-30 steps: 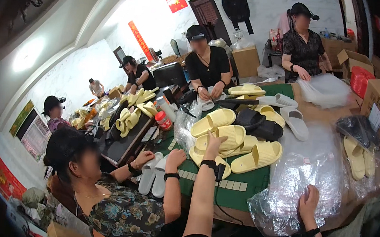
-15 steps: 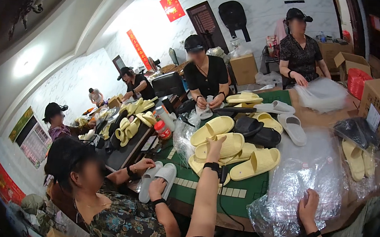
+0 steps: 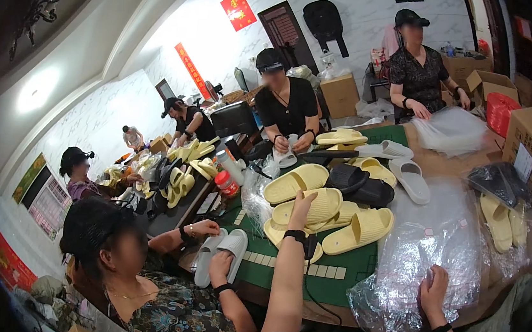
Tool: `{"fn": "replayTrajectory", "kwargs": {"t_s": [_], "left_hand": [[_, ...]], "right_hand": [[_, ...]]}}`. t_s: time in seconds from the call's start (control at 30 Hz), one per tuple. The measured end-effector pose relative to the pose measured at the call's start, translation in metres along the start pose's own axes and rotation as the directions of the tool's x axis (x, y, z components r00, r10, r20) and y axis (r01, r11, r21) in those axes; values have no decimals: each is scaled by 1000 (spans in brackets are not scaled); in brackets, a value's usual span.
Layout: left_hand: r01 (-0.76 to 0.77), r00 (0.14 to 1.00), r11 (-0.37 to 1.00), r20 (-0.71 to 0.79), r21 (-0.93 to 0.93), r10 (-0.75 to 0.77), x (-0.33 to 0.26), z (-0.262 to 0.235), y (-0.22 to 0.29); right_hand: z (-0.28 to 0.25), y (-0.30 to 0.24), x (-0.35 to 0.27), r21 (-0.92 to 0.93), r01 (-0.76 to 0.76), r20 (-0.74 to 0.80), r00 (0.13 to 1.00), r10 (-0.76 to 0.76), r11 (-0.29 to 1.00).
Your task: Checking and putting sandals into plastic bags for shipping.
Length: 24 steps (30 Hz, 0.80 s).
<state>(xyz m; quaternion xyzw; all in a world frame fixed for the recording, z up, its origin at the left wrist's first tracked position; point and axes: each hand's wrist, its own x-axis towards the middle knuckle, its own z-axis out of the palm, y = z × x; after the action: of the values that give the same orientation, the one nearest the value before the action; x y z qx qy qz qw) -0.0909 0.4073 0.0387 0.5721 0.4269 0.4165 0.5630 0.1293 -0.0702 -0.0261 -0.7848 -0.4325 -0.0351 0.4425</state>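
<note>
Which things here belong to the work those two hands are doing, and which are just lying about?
Likely in the work:
Yellow slipper, touched by the left hand
Clear plastic, under the right hand

Apparently just lying about:
Red-lidded jar
White bottle, beside it

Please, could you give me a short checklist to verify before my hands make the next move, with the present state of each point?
1. Left hand at a yellow slipper: ok, it is on the pile's near side.
2. That slipper clear of the pile: not ok, it overlaps other yellow slippers.
3. Left fingers firmly closed: cannot tell, the grip is partly hidden.
4. Right hand at the clear plastic: ok.
5. One plastic layer separated: cannot tell, layers look through each other.
6. Neighbour's hands apart from yours: ok, they are at grey slippers.
</note>
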Motion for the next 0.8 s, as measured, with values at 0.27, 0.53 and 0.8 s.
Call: {"fn": "replayTrajectory", "kwargs": {"t_s": [0.27, 0.53, 0.8], "left_hand": [[-226, 966, 927, -57, 300, 254, -27, 18, 37], [-387, 834, 810, -208, 442, 512, -77, 59, 65], [-62, 985, 809, 97, -584, 146, -214, 140, 147]], "right_hand": [[-3, -6, 0, -23, 6, 0, 1000, -6, 1000], [-4, -6, -1, -16, 28, -10, 1000, -28, 999], [-4, 4, -5, -29, -16, -25, 1000, 16, 999]]}}
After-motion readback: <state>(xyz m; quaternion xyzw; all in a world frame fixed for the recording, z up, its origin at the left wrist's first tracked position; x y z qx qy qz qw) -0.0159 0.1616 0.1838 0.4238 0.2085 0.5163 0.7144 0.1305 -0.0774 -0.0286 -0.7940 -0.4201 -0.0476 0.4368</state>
